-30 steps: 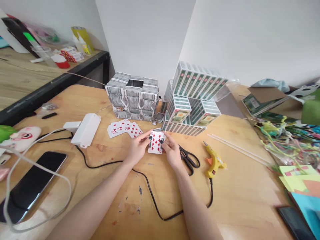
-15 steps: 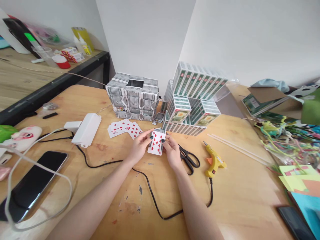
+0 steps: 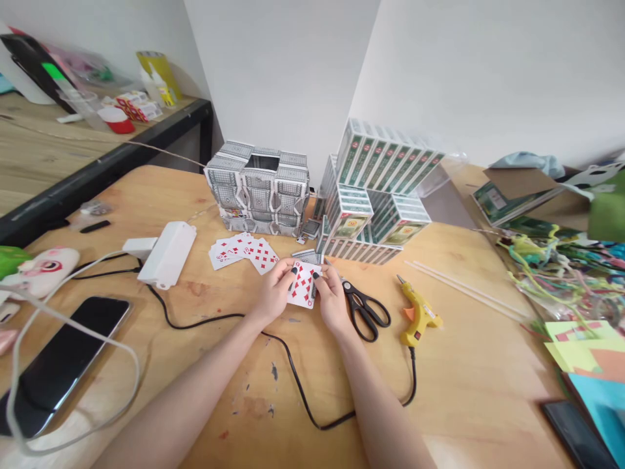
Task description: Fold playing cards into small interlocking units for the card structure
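Between my two hands is a playing card with red diamonds, its face toward me. My left hand pinches its left edge, thumb on the face; my right hand grips the right edge the same way. Dark polish shows on both thumbnails. Just beyond the card lies a face-down card with a grey patterned back. Several diamond cards are fanned face up to the left. Black-handled scissors rest beside my right hand. Behind stands a box-like structure made of folded cards.
Stacked green-and-white card boxes rise behind my right hand. A yellow glue gun lies to the right, its black cord crossing beneath my arms. Glue sticks, a white power strip, a phone and tangled yarn lie around.
Both hands have drawn the card slightly toward me, away from the face-down card, which now shows separately behind it. My fingers have curled further around the card's edges.
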Demonstrator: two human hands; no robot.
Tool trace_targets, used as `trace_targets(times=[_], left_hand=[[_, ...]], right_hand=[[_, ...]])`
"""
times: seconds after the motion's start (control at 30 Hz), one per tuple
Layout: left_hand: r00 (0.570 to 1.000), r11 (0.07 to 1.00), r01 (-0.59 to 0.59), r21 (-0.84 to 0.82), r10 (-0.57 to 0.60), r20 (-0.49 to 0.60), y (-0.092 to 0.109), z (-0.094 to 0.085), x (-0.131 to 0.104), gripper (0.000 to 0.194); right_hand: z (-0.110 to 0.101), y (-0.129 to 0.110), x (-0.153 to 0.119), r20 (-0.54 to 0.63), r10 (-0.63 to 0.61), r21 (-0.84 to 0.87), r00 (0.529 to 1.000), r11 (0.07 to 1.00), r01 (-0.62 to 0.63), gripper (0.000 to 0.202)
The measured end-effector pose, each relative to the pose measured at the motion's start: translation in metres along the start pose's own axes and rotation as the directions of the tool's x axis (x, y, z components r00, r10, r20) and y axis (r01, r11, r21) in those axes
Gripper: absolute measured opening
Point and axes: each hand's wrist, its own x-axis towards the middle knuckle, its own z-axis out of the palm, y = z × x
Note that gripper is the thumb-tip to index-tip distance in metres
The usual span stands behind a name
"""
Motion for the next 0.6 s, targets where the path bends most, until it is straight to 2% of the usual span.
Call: trace_targets(times=[0.13, 0.43, 0.6], left_hand=[[1.000, 1.000, 0.019, -0.008, -0.019, -0.008, 0.0033, 0.0015, -0.0004, 0.018], [0.998, 0.999, 0.048, -0.007, -0.048, -0.029, 0.0039, 0.0009, 0.0000, 0.014], [0.998, 0.999, 0.046, 0.016, -0.045, -0.041, 0.0030, 0.0014, 0.0001, 0.012]], right_hand=[[0.0003, -0.0014, -0.0004, 0.003, -0.008, -0.041, 1.000, 0.999, 0.008, 0.009], [0.0010, -0.0036, -0.0022, 0.018, 0.042, -0.002, 0.999, 0.999, -0.042, 0.019], [0.0000, -0.0027, -0.0013, 0.005, 0.061, 0.039, 0.998, 0.997, -0.061, 0.014]])
